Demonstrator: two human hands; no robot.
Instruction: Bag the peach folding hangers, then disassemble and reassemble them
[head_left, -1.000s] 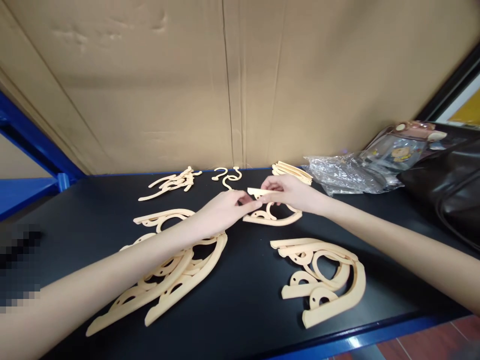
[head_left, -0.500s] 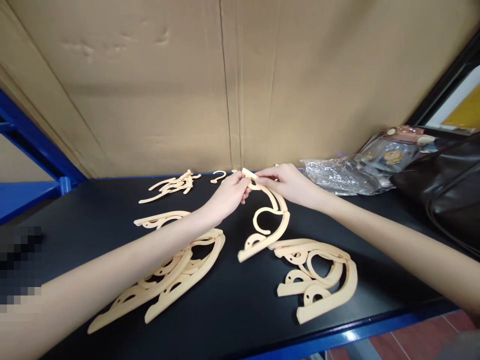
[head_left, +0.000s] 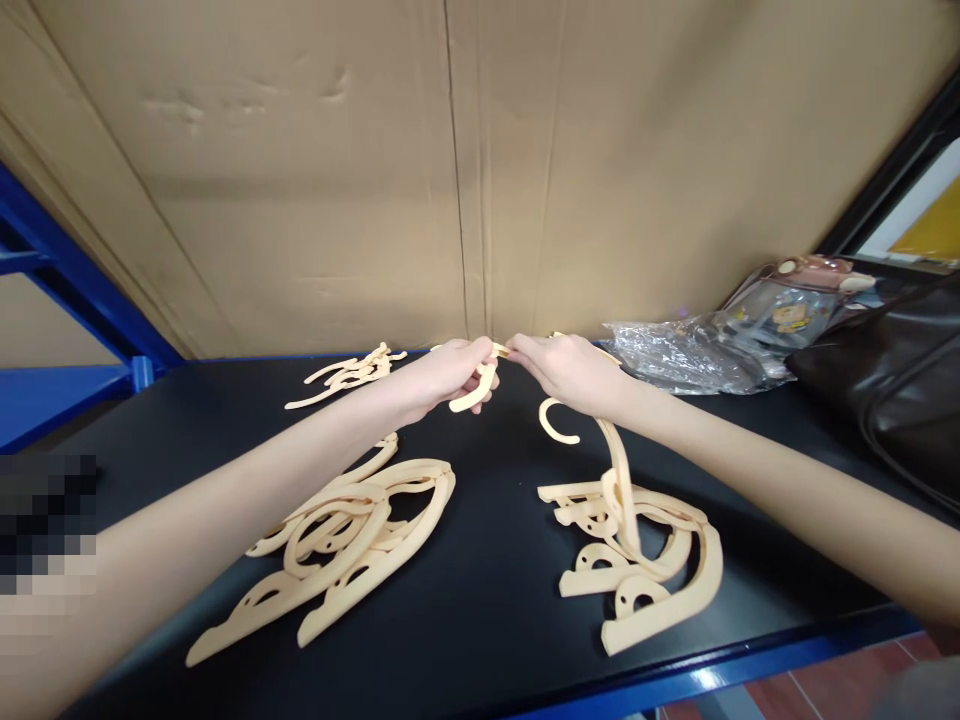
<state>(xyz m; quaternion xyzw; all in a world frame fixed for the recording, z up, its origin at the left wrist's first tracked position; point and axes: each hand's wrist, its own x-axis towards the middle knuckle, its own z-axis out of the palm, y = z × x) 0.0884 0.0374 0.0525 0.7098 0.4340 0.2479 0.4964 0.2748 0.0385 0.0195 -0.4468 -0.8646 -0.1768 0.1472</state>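
Both my hands are close together over the far middle of the black table. My left hand (head_left: pixel 454 372) is closed on a short curved beige piece (head_left: pixel 480 390), whose end hangs below the fingers. My right hand (head_left: pixel 562 368) pinches a beige folding clothes hanger (head_left: pixel 624 490). The hanger's open hook (head_left: pixel 559 428) shows under that hand, and one arm hangs down over a group of similar hangers (head_left: pixel 667 605). A small beige end bridges the fingertips of both hands; which part it belongs to is hidden.
More folding hangers (head_left: pixel 405 545) overlap at the left front, partly behind my left forearm. A pile of thin beige pieces (head_left: pixel 360 368) lies at the back left. Clear plastic bags (head_left: pixel 667 355) and a dark bag (head_left: pixel 885 370) lie right. Cardboard (head_left: pixel 337 200) stands behind.
The hanger has turned and swung right, its lower arm now over the right-hand group. My right hand has rotated over it. A curved piece now shows below my left fingers.
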